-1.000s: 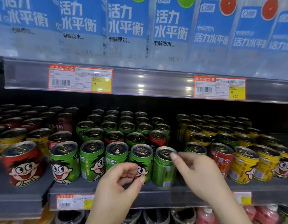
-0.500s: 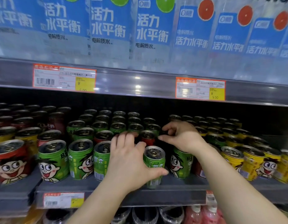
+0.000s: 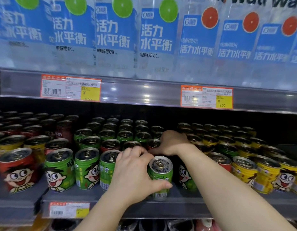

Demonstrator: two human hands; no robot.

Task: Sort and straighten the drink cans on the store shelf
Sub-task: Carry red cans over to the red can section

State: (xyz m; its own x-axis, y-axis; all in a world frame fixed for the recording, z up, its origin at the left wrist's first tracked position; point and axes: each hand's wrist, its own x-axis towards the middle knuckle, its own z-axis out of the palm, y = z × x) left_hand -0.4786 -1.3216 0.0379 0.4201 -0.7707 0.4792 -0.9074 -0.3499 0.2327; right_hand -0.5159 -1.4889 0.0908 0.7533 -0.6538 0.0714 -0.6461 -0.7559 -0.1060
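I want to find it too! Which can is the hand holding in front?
Look at the lower shelf, full of cartoon-face cans, under the big blue water bottles. In the middle of the front row, the left hand grips one green can. It alone tilts forward, showing small print and a barcode, not a face.

Upright green cans [image 3: 88, 167], front row

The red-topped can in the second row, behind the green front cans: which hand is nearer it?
Right. The right hand reaches over the red-topped can, thumb beside it; the left hand grips a green front-row can nearer the shelf edge.
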